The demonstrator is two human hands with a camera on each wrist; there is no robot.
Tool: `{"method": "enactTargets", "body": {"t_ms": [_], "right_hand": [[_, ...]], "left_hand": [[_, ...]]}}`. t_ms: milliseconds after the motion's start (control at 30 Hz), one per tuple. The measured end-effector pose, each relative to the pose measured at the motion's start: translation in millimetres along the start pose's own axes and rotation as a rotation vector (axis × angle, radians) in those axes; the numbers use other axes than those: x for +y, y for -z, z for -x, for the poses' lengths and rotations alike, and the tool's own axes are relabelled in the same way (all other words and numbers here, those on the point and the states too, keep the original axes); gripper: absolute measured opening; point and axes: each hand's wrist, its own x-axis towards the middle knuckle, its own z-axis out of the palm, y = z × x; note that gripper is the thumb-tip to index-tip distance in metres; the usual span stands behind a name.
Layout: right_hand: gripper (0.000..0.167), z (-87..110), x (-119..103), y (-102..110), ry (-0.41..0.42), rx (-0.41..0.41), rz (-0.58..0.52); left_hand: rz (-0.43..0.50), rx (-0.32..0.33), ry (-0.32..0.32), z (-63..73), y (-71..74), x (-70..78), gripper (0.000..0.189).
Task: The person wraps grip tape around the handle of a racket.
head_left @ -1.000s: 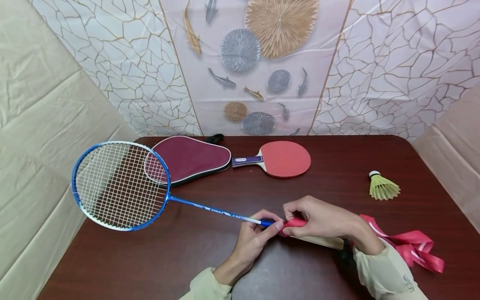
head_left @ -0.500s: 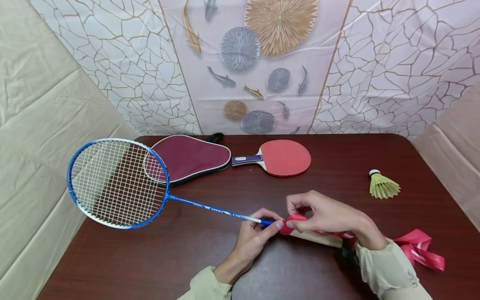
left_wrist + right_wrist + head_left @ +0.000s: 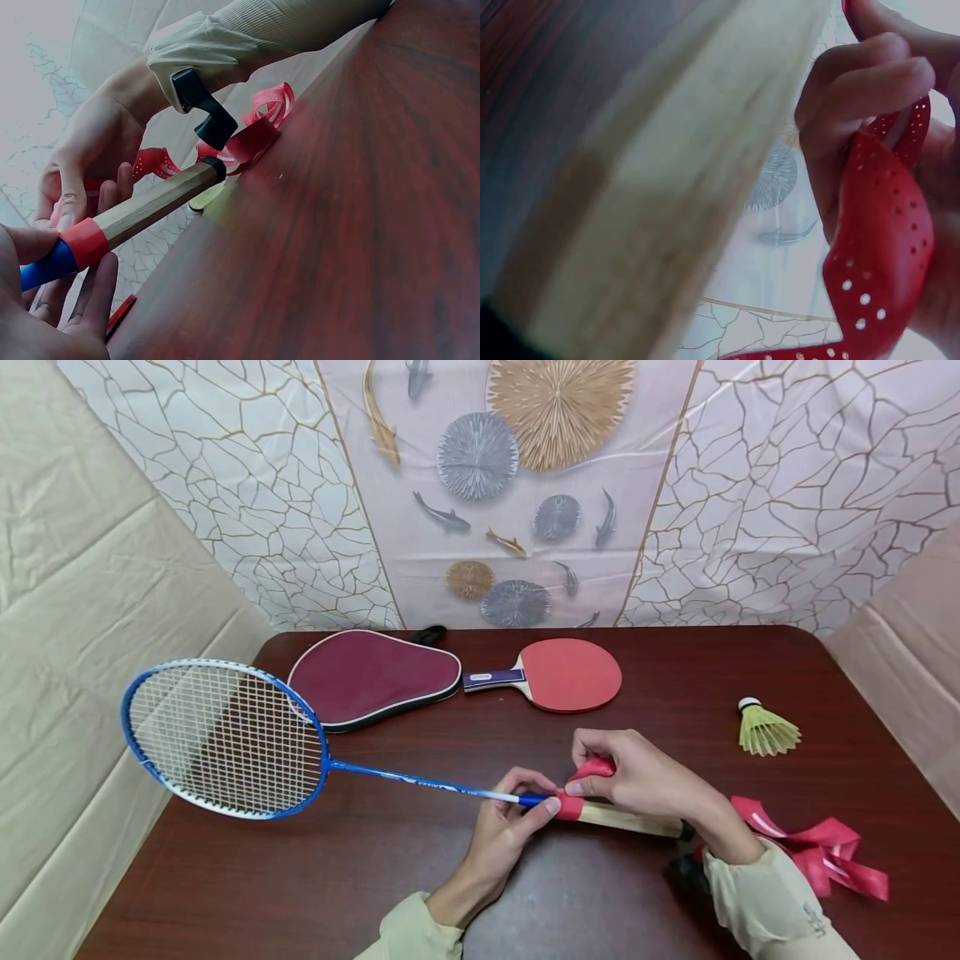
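My left hand [image 3: 506, 827] grips a blue and white badminton racket [image 3: 397, 777] near the blue cone above its handle, the strung head pointing left. Bare wood shows along the handle [image 3: 161, 201], with a black cap at its end. A band of red grip tape [image 3: 569, 806] is wound round the handle's upper end beside my left thumb. My right hand [image 3: 637, 777] pinches the tape just above that band, between thumb and fingers. From there the perforated red strip [image 3: 881, 240] passes through my right palm, and its loose tail [image 3: 825, 852] lies in curls by the right sleeve.
A yellow shuttlecock [image 3: 767, 731] lies at the right on the dark wooden table [image 3: 300, 877]. Toward the back are a red table tennis bat [image 3: 572, 675] and a maroon bat case [image 3: 375, 677]. The racket head overlaps the case in the head view.
My right hand has moved up slightly, drawing the tape over the handle, and the red band now shows more fully. The racket head has tipped and shifted a little left.
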Motion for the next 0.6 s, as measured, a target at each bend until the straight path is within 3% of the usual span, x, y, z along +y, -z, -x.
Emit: {"method": "enactTargets", "body": {"t_ms": [233, 400, 600], "right_hand": [[0.029, -0.4, -0.3, -2.4, -0.033, -0.001, 0.072], [0.020, -0.2, -1.6, -2.7, -0.076, -0.053, -0.009], [0.007, 1.2, -2.3, -1.4, -0.091, -0.145, -0.045]], "left_hand": [[0.035, -0.005, 0.028, 1.2, 0.3, 0.6, 0.026], [0.007, -0.012, 0.014, 0.4, 0.3, -0.1, 0.024], [0.018, -0.012, 0.058, 1.6, 1.6, -0.7, 0.027]]}}
